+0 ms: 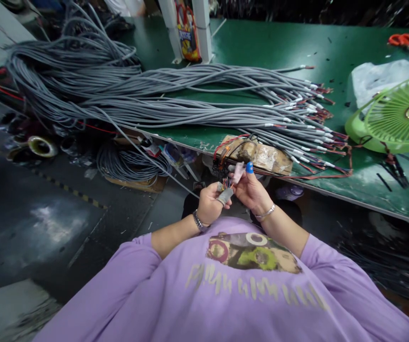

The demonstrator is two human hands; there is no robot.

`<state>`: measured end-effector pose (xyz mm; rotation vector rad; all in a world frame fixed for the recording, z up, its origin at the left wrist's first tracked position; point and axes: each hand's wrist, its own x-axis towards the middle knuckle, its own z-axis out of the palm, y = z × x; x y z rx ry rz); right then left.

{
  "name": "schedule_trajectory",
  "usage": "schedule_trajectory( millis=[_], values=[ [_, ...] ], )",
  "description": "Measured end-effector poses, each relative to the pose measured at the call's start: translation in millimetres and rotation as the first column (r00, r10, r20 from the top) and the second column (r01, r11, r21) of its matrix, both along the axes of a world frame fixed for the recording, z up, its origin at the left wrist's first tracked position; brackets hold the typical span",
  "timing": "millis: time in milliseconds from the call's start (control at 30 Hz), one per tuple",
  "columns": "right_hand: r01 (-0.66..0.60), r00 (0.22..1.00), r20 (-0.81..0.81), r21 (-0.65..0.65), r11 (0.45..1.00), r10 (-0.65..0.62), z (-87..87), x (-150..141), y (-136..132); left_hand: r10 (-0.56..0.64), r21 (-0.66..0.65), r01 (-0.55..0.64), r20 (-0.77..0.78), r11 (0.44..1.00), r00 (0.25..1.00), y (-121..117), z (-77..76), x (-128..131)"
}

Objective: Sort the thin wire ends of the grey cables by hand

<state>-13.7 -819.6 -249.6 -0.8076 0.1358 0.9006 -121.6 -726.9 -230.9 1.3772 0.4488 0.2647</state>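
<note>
My left hand [209,202] is closed round the end of a grey cable [144,153], whose thin coloured wires [227,182] fan out above my taped fingertip. My right hand [250,189] pinches those wire tips, with a pink cot on one finger and a blue cot on another. Both hands are held close together in front of my chest, just below the edge of the green table [368,190]. The cable runs from my left hand up to the left into a big bundle of grey cables [176,95] lying across the table.
A green fan [400,114] lies at the table's right. A taped brown block [261,156] sits at the near edge. White plastic bag [378,78] and orange scissors [402,39] lie further back. More coiled cable [129,164] and tape rolls [42,146] lie below left.
</note>
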Motion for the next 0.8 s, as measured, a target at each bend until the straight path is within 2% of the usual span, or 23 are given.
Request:
schedule_trajectory(
  millis=[200,400,533,800],
  values=[
    [-0.131,0.991,0.037,0.020,0.991,0.130,4.7,3,-9,-0.074,-0.099,0.076,0.020,0.992,0.997,3,-2.7,-8],
    [-0.055,0.983,0.173,-0.001,0.998,0.055,5.3,-1,-11,-0.147,-0.332,0.137,-0.007,0.933,0.989,4,7.2,-2],
    [-0.040,0.983,0.177,-0.001,0.999,0.039,2.9,-1,-10,-0.128,-0.346,0.111,-0.026,0.932,0.991,2,10.5,2],
    [-0.058,0.998,0.013,0.029,0.998,0.058,3.2,3,-1,-0.044,-0.308,0.036,-0.019,0.951,0.999,-3,5.8,4]
  ],
)
